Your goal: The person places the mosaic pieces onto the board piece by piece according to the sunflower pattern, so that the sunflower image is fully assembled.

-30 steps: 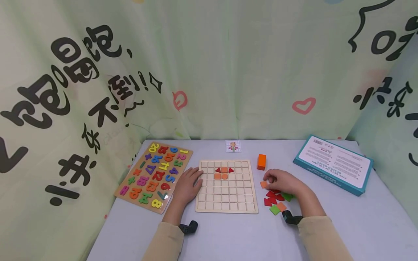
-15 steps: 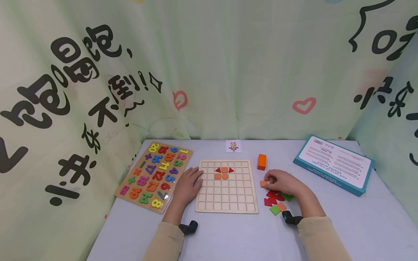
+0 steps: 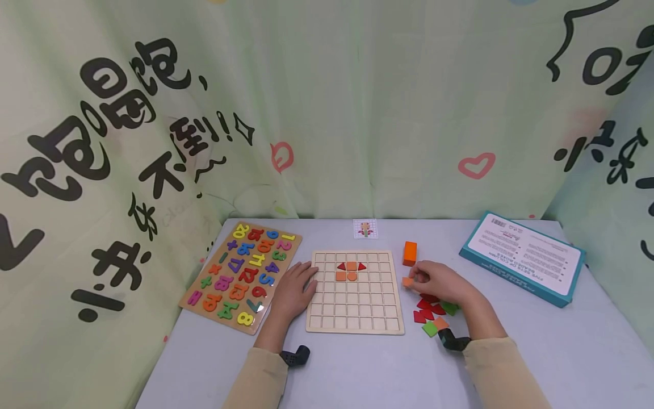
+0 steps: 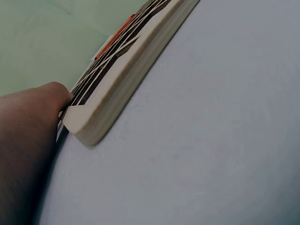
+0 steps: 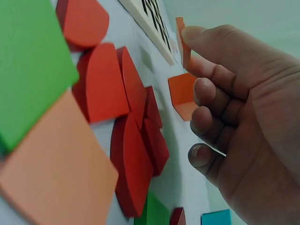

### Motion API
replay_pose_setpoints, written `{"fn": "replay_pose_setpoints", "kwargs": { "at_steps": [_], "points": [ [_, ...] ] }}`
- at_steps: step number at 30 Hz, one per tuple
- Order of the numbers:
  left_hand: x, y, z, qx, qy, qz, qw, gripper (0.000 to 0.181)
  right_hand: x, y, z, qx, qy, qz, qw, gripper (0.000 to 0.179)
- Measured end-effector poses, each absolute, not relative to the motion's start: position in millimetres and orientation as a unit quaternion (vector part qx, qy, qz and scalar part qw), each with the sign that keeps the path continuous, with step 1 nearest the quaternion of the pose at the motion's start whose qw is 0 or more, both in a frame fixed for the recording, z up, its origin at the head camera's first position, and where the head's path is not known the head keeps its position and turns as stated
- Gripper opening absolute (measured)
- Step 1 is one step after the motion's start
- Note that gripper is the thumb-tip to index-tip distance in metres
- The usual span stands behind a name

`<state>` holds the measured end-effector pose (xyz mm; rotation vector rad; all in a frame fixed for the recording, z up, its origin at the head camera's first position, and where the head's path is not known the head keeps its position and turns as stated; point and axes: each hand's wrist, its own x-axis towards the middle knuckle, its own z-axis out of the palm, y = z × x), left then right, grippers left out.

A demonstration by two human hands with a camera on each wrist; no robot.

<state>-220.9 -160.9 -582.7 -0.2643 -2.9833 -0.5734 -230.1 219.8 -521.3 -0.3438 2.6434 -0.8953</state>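
My left hand rests at the left edge of a wooden grid board, fingers laid loosely along it. In the left wrist view its thumb lies by the board's corner. On the upper rows of the board sit several orange tiles and two red triangles. My right hand pinches a thin orange tile between thumb and forefinger, raised above the table right of the board. Below that hand lies a loose pile of red tiles, with green tiles and another orange tile.
An orange block stands behind the right hand. A small pattern card lies beyond the board. To the left is a number puzzle board; at the right lies a teal box. A curtain hangs behind the table.
My right hand has moved slightly left and away from me, carrying the pinched orange tile off from the pile towards the board. My left hand has stayed in place.
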Motion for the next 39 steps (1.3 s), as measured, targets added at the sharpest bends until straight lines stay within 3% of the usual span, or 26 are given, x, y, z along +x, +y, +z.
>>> {"fn": "replay_pose_setpoints", "kwargs": {
  "at_steps": [19, 39],
  "points": [
    [-219.8, -161.7, -581.6, -0.084, -0.977, -0.194, 0.042, 0.046, -242.8, 161.2, -510.5, -0.156, 0.928, -0.31, 0.139, 0.02],
    [-220.6, -161.4, -583.6, -0.085, -0.976, -0.192, 0.053, 0.046, -258.5, 125.8, -526.8, -0.171, 0.929, -0.299, 0.138, 0.016]
  ]
}}
